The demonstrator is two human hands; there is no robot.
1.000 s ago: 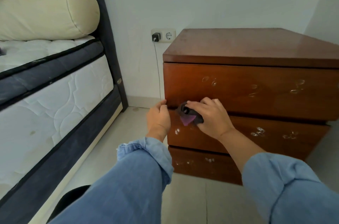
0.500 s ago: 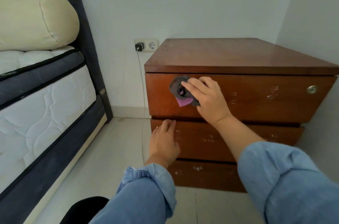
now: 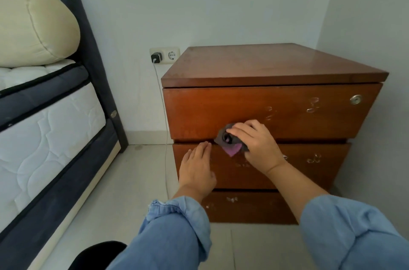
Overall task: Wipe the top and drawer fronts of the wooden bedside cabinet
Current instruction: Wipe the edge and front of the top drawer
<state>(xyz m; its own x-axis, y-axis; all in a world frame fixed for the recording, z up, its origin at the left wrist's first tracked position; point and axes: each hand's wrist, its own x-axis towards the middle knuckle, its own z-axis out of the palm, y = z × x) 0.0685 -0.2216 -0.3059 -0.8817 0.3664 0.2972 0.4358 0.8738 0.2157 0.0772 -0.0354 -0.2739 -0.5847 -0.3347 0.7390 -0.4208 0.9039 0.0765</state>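
A brown wooden bedside cabinet with three drawer fronts stands against the wall. My right hand grips a crumpled grey and purple cloth and presses it on the lower left of the top drawer front, at the gap above the middle drawer. With its fingers straight, my left hand lies flat on the left end of the middle drawer front. The bottom drawer front shows between my denim sleeves.
A bed with a white and dark mattress and a cream bolster fills the left. A wall socket holds a charger whose cable hangs down beside the cabinet. Pale tiled floor lies between bed and cabinet.
My right hand moved the cloth from the upper left of the top drawer front down to its lower edge. The left hand stayed on the middle drawer front. The view shifted.
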